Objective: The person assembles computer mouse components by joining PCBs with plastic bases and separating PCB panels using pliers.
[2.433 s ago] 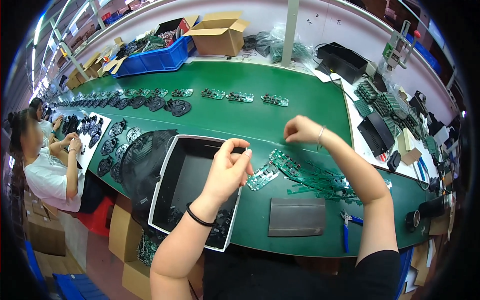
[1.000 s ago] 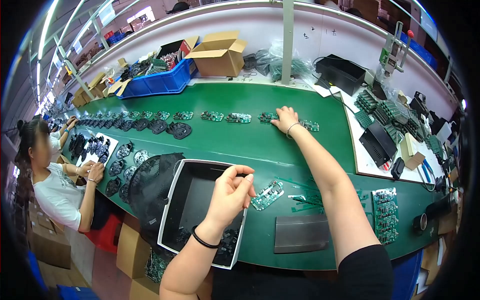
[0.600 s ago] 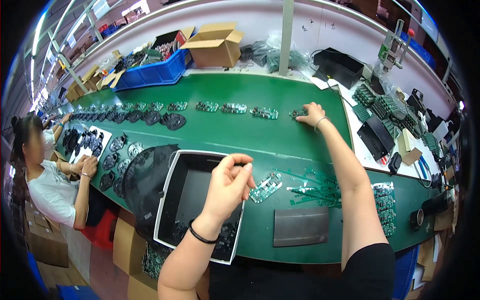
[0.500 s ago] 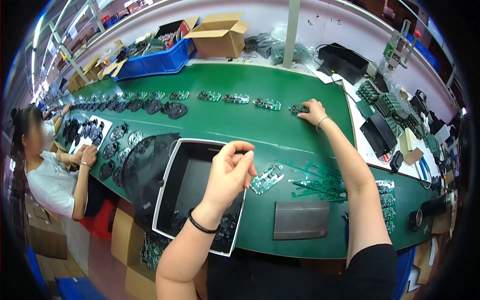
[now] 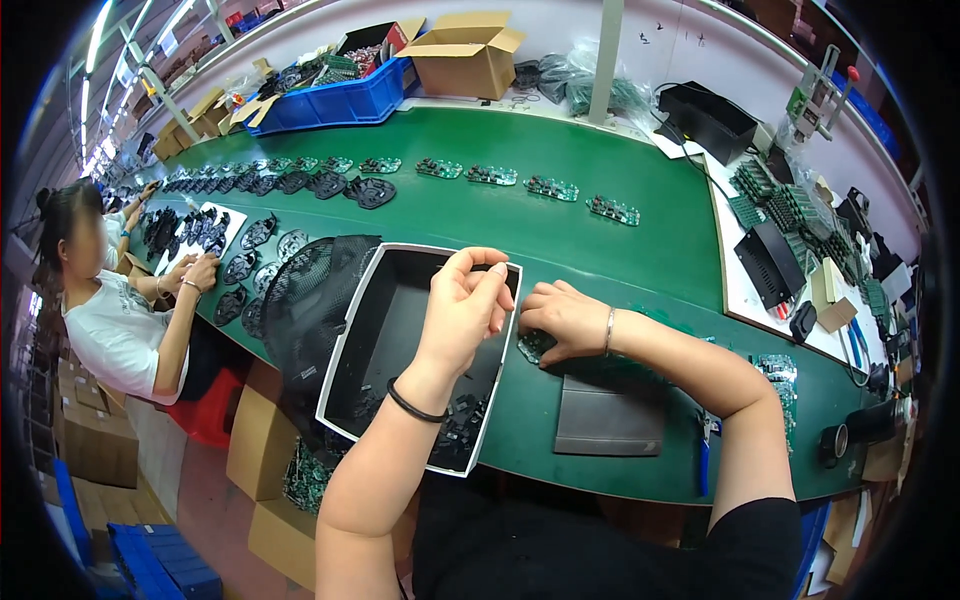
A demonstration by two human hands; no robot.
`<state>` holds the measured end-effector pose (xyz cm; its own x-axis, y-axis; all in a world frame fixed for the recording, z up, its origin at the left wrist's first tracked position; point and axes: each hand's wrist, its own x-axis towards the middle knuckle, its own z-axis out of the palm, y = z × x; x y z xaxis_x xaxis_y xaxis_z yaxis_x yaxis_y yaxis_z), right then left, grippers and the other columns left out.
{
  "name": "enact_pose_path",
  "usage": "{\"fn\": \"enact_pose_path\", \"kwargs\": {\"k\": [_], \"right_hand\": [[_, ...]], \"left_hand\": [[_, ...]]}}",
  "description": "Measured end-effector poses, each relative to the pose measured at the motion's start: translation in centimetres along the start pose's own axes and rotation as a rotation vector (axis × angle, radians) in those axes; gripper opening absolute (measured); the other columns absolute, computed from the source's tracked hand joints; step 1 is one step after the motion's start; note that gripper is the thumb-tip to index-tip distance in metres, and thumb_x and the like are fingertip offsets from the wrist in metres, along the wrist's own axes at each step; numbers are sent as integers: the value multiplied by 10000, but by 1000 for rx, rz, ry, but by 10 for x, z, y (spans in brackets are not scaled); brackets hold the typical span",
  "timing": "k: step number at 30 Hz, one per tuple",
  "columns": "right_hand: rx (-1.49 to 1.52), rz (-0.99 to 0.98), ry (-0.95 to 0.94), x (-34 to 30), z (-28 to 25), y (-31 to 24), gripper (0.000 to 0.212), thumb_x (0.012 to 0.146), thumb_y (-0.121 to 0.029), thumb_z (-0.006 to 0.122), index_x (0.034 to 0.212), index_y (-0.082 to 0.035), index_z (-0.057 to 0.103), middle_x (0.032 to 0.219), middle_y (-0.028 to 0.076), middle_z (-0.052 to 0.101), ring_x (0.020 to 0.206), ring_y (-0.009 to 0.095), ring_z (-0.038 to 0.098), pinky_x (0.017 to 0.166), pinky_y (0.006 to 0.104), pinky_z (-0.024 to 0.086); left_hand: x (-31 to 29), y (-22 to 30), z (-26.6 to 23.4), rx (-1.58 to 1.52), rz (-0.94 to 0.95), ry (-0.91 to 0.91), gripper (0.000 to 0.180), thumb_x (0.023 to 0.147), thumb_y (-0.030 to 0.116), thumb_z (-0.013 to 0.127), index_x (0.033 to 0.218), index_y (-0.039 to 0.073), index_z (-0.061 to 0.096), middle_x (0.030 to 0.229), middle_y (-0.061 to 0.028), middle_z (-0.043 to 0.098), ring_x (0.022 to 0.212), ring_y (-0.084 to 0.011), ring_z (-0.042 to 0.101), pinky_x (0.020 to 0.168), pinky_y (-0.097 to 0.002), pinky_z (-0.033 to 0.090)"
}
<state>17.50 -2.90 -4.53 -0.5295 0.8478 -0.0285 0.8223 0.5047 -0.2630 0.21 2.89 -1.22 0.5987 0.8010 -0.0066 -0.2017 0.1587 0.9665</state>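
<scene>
Our right hand (image 5: 568, 320) has drawn back to a circuit board (image 5: 531, 348).
We can't tell its grip; left hand (image 5: 463, 312) pinched over box (image 5: 385, 318).

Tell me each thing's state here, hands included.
Left bare hand: fingers curled, contents unclear.
Right bare hand: fingers bent, grip unclear.
Small green circuit board: partly hidden under that hand.
White-rimmed black box: open, holding small black parts.
Brown cardboard box at back: open, flaps spread.
Blue plastic bin: open, heaped.
Blue-handled pliers: lying flat.
</scene>
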Motion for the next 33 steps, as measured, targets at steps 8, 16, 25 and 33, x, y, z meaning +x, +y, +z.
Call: {"fn": "enact_pose_path", "kwargs": {"k": [8, 16, 25, 33], "right_hand": [[440, 75, 503, -14, -52, 2, 382, 607, -161, 721, 943, -49, 576, 817, 64, 534, 753, 183, 536, 659, 283, 448], [1125, 291, 710, -11, -57, -16, 195, 749, -162, 719, 800, -23, 592, 686, -25, 572, 610, 36, 503, 521, 194, 414], [1127, 376, 877, -35, -69, -3, 143, 826, -131, 628, 859, 5, 656, 719, 27, 625, 626, 69, 548, 557, 214, 449], [785, 318, 548, -40, -74, -13, 195, 790, -74, 648, 954, 30, 638, 844, 58, 649, 776, 89, 589, 717, 237, 484]], "left_hand": [[0, 0, 3, -48, 91, -44, 324, 912, 323, 505, 1034, 24, 501, 899, -87, 589, 447, -55, 472, 349, -151, 312], [-3, -6, 3, 83, 14, -276, 220, 868, 112, 572, 1054, -5, 564, 800, -9, 604, 481, 4, 399, 414, -161, 299], [-5, 4, 5, 46, -25, -307, 177, 870, 104, 566, 1014, 3, 583, 804, 2, 620, 558, 1, 439, 461, -154, 322], [-5, -13, 5, 267, 161, -302, 239, 878, 116, 556, 1094, 13, 565, 857, -23, 623, 525, 1, 436, 429, -159, 325]]}}
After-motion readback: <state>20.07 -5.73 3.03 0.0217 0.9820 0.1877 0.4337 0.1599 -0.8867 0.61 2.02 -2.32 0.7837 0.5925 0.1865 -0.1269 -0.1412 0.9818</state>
